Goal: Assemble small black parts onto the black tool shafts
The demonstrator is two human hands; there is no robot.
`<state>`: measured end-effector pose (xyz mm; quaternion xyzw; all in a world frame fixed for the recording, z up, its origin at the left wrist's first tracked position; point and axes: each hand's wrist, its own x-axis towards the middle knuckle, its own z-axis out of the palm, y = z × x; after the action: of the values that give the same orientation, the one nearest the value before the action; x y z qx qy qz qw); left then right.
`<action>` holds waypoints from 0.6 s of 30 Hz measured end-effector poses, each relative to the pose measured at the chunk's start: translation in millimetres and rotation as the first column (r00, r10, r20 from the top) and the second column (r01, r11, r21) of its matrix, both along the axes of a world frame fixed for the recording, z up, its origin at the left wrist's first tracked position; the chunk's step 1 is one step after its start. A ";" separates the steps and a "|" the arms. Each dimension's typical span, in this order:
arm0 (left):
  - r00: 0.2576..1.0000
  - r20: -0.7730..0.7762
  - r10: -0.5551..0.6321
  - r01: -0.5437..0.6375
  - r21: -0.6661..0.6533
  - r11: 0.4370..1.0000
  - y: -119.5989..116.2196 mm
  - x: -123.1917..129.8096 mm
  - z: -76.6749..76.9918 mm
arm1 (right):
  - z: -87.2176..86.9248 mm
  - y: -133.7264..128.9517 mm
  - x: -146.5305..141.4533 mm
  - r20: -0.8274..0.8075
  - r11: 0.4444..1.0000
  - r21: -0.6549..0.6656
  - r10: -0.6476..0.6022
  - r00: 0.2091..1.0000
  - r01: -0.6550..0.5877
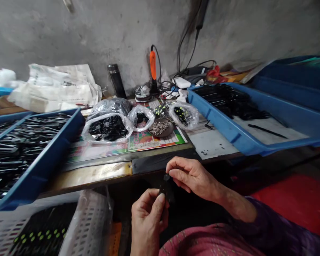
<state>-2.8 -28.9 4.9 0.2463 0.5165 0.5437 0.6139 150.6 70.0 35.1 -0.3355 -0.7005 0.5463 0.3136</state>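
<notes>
Just in front of the table edge, my left hand (150, 215) is closed, thumb and fingers pinching a dark black plastic part (164, 188). The part blends into the dark background, so its full shape is hard to make out. Above it, my right hand (193, 176) is closed too, its thumb and forefinger pinched at a small black round piece (166, 176). Whether that piece is joined to the part below cannot be told. Closest on the table are a dish of small metal screws (160, 127) and a plastic bag of black pieces (108, 128).
Blue trays flank me: the left tray (50, 153) holds many black metal-shafted pieces, the right tray (226, 133) black long parts. Behind the dish sits a bag of black and yellow-green pieces (184, 115). An orange-handled tool (153, 65) stands upright. A white basket (88, 217) is below left.
</notes>
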 end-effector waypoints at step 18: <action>0.978 -0.205 0.038 -0.021 0.084 0.996 -5.4 11.6 2.2 | -7.3 1.6 5.3 -0.029 0.990 -0.133 0.052 0.998 -0.055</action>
<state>8.8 -34.3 7.1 0.3183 0.5585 0.5449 0.5384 155.9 71.6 27.8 -0.3299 -0.6669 0.6046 0.2844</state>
